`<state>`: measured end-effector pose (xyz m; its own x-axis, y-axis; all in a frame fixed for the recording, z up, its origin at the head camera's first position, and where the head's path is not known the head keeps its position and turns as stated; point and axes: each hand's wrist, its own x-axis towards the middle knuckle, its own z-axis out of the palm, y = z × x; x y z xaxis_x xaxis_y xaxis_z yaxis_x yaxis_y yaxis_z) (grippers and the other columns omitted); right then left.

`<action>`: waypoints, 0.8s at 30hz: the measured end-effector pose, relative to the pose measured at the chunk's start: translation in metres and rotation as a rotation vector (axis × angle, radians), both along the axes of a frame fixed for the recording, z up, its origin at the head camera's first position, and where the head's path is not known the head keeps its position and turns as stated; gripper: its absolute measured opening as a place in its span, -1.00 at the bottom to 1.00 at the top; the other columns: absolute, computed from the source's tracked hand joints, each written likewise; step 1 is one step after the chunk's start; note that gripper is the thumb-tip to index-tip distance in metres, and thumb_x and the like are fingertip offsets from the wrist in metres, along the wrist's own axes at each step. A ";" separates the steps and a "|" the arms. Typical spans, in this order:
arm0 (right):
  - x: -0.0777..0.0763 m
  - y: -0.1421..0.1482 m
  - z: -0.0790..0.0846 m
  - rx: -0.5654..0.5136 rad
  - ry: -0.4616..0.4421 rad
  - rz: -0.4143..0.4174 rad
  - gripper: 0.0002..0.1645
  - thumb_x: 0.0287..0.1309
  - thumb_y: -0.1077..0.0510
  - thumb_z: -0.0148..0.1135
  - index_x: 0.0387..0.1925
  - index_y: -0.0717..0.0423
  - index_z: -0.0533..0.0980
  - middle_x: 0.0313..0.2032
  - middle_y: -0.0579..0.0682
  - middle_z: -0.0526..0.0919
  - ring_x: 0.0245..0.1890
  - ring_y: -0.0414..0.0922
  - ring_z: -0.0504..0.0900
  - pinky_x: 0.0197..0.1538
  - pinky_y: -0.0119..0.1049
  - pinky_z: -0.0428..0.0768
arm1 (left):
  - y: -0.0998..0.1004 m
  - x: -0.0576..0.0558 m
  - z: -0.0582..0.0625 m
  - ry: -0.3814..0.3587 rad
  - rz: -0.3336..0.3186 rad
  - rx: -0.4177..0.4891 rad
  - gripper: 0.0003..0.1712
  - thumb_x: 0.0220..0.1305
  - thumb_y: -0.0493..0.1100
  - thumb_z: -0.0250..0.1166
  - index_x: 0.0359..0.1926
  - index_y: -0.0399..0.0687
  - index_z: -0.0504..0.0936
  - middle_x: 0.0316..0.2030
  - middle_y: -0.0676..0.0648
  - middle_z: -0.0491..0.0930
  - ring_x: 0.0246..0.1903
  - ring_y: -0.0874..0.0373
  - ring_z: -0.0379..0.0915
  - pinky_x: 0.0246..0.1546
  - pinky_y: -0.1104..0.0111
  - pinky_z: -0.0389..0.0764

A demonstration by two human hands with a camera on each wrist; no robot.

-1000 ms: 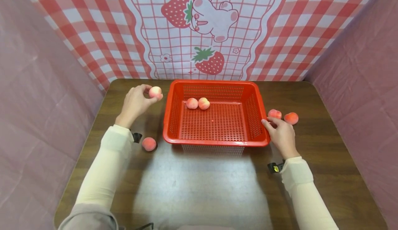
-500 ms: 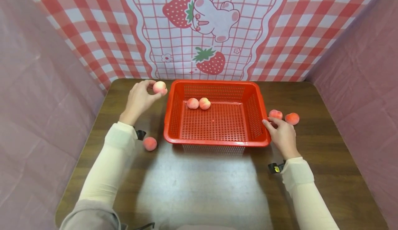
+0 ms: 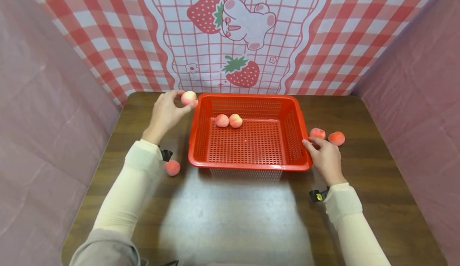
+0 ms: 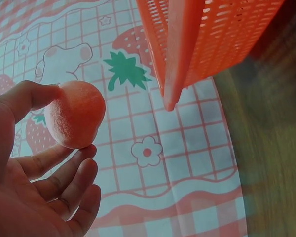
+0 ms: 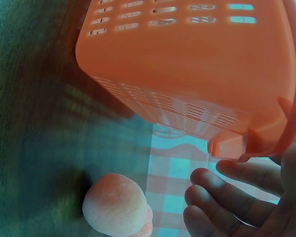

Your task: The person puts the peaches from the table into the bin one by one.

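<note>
My left hand (image 3: 166,113) pinches a pale pink peach (image 3: 189,98) between thumb and fingers, just left of the far left corner of the red plastic basket (image 3: 248,165). In the left wrist view the held peach (image 4: 75,114) is apart from the basket (image 4: 180,54). Two peaches, a left one (image 3: 222,120) and a right one (image 3: 235,120), lie side by side inside the basket. At the basket's right end my right hand (image 3: 326,158) grips the rim, thumb on top; in the right wrist view its index finger (image 5: 249,174) is under the rim.
Right of the basket lie two more peaches, one (image 3: 318,133) by the right hand's fingers and one (image 3: 336,138) farther out. Another peach (image 3: 172,167) rests near the left wrist on the wooden table (image 3: 233,218). A checked strawberry cloth (image 3: 125,38) hangs behind.
My left hand has carried its peach to the right and slightly away from me, up close to the basket's left rim. The right hand and the basket have stayed in place.
</note>
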<state>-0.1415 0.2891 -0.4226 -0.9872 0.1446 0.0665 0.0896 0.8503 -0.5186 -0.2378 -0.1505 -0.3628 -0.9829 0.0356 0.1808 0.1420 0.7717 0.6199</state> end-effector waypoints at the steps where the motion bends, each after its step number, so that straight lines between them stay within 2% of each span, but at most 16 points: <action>1: 0.000 0.000 0.000 0.001 0.001 0.001 -0.42 0.32 -0.13 0.16 0.14 0.24 0.54 -0.20 0.26 0.70 -0.35 0.07 0.54 -0.35 -0.30 0.46 | 0.001 0.000 0.000 0.001 -0.004 0.003 -0.30 0.15 0.17 0.36 0.17 -0.20 0.53 0.04 -0.23 0.61 0.04 -0.11 0.41 0.09 0.02 0.40; 8: -0.001 0.001 0.001 -0.004 0.007 0.017 -0.43 0.32 -0.11 0.15 0.12 0.27 0.55 -0.21 0.26 0.70 -0.38 0.06 0.54 -0.39 -0.33 0.46 | 0.013 -0.004 0.006 0.019 -0.042 0.029 -0.31 0.13 0.21 0.37 0.13 -0.16 0.56 0.00 -0.18 0.62 0.01 -0.08 0.43 0.08 0.05 0.40; 16: -0.002 0.001 0.000 -0.009 0.050 0.024 -0.45 0.32 -0.08 0.17 0.10 0.27 0.56 -0.22 0.27 0.72 -0.36 0.08 0.57 -0.31 -0.26 0.52 | 0.025 -0.009 0.015 0.019 -0.063 0.033 -0.28 0.14 0.22 0.36 0.18 -0.16 0.52 0.07 -0.16 0.60 0.02 -0.04 0.43 0.11 0.08 0.39; 24: -0.003 0.001 -0.002 0.009 0.041 0.018 -0.47 0.31 -0.06 0.18 0.10 0.28 0.56 -0.23 0.28 0.71 -0.36 0.10 0.55 -0.33 -0.26 0.47 | 0.036 -0.012 0.018 0.005 -0.085 0.037 -0.30 0.14 0.20 0.37 0.18 -0.13 0.53 0.04 -0.14 0.61 -0.02 -0.03 0.42 0.04 0.10 0.40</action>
